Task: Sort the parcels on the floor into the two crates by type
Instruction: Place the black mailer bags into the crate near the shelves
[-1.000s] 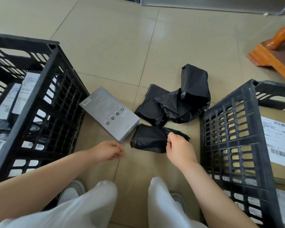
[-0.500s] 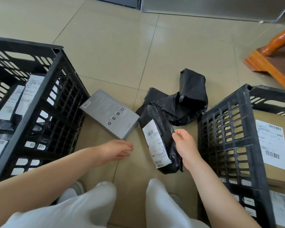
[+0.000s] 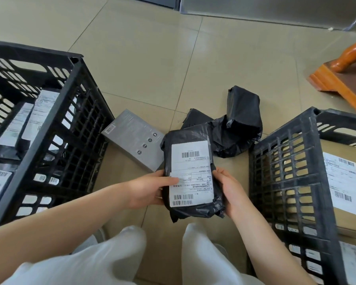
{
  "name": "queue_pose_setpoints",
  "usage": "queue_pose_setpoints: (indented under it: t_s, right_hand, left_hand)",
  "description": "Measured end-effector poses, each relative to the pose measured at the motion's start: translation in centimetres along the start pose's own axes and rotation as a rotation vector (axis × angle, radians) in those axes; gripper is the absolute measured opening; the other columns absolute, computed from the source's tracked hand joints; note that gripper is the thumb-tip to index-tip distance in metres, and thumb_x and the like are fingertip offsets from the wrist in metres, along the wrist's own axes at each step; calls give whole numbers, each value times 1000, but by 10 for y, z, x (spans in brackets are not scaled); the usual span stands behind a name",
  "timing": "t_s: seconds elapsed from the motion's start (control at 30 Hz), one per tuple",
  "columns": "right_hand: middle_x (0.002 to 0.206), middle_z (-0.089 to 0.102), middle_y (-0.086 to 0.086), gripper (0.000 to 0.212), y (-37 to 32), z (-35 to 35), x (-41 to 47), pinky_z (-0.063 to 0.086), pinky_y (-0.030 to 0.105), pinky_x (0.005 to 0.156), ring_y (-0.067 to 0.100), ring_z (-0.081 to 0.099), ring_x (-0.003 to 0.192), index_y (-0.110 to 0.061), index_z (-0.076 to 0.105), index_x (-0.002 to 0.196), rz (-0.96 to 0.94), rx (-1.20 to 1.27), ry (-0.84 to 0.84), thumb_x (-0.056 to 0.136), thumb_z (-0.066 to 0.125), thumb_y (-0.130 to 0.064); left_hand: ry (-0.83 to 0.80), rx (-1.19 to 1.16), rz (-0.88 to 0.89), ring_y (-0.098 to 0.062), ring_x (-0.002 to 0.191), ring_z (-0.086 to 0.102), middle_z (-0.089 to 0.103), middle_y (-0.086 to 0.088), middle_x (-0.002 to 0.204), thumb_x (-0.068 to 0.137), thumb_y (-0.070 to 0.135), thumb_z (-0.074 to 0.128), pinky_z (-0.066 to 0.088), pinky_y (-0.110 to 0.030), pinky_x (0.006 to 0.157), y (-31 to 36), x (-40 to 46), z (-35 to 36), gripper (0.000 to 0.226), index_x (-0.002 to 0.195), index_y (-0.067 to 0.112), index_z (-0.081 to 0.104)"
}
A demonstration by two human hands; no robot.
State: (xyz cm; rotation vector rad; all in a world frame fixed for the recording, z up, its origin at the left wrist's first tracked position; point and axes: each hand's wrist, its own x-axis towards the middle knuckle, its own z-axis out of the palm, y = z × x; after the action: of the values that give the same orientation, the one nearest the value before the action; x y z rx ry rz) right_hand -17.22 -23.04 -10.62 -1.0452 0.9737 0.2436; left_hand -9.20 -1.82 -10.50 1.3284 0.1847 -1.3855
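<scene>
Now both hands held one black parcel (image 3: 190,175) up over the floor (image 3: 144,64), between the two crates and just above the person's knees. The left hand (image 3: 147,189) gripped its left edge with the thumb laid across the white label (image 3: 190,171), and the right hand (image 3: 231,191) curled round its right edge, fingers behind the wrapping. The label faced up, barcodes near its top and bottom. Behind the parcel, a grey box (image 3: 133,140) lay flat just beside the left crate (image 3: 56,128), and a heap of black bags (image 3: 232,128) sat farther off, close to the right crate (image 3: 286,171). The left crate held black parcels with white labels; the right crate held a brown carton (image 3: 345,186) bearing a label. A wooden furniture leg (image 3: 349,56) stood at far right.
</scene>
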Motion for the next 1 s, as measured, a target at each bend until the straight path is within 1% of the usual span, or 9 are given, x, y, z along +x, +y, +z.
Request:
queue_pose_setpoints:
  t_s: [0.13, 0.23, 0.33, 0.43, 0.57, 0.73, 0.83, 0.93, 1.0]
  right_hand:
    - [97, 71, 13, 16, -6, 5, 0, 52, 40, 83, 26, 66, 86, -9, 60, 95, -44, -78, -21, 103, 46, -8]
    - [109, 72, 7, 19, -16, 9, -4, 57, 33, 85, 23, 68, 96, -12, 61, 113, -116, -267, 52, 101, 47, -7]
    - [122, 63, 3, 24, -33, 13, -9, 54, 37, 96, 19, 63, 107, -23, 53, 121, -263, -459, 149, 100, 49, -13]
    - [133, 53, -6, 37, -58, 28, -21, 46, 32, 98, 14, 55, 118, -23, 47, 132, -538, -769, 221, 97, 53, -14]
    - [145, 43, -1, 52, -84, 67, -41, 31, 26, 107, 17, 37, 137, -19, 42, 143, -868, -1203, 65, 95, 58, -12]
    - [155, 32, 11, 74, -104, 123, -50, 23, 44, 119, 31, 24, 144, -19, 32, 153, -1094, -1687, -35, 87, 65, -22]
    - [152, 31, 13, 81, -108, 153, -53, 23, 44, 118, 33, 25, 142, -18, 26, 154, -1124, -1799, -25, 86, 68, -31]
    - [135, 40, 10, 69, -111, 174, -58, 36, 41, 104, 33, 39, 123, -19, 41, 145, -1232, -1735, -2, 83, 69, -27]
    - [139, 37, 9, 77, -111, 186, -60, 37, 39, 104, 31, 37, 126, -22, 34, 148, -1161, -1704, -62, 81, 71, -30]
  left_hand:
    - [82, -19, 92, -22, 110, 68, 72, 0, 119, 95, 22, 63, 50, -45, 100, 12, -8, -4, 39, 133, 28, 53]
    - [212, 9, 166, -20, 101, 72, 74, 1, 113, 93, 18, 66, 56, -38, 88, 30, -21, -9, 42, 132, 24, 53]
    - [410, 265, 233, -13, 94, 70, 71, 6, 108, 88, 24, 72, 56, -28, 76, 47, -33, -16, 46, 128, 25, 51]
    - [564, 548, 334, -1, 87, 61, 62, 15, 101, 84, 31, 75, 46, -17, 64, 64, -50, -25, 47, 122, 29, 47]
    - [595, 896, 432, 0, 84, 60, 65, 14, 101, 86, 32, 72, 47, -20, 66, 88, -78, -33, 42, 124, 30, 54]
    - [645, 1106, 461, -11, 84, 67, 67, 12, 98, 85, 29, 68, 58, -36, 76, 123, -122, -55, 37, 120, 39, 57]
    - [658, 1187, 466, -12, 82, 66, 66, 11, 96, 85, 24, 66, 58, -37, 72, 140, -147, -71, 37, 118, 40, 58]
    - [637, 1238, 464, -10, 80, 63, 65, 13, 96, 84, 17, 66, 54, -31, 66, 150, -167, -81, 41, 117, 39, 58]
    - [605, 1279, 461, -6, 82, 60, 63, 14, 97, 84, 14, 66, 48, -25, 67, 152, -178, -86, 42, 117, 38, 59]
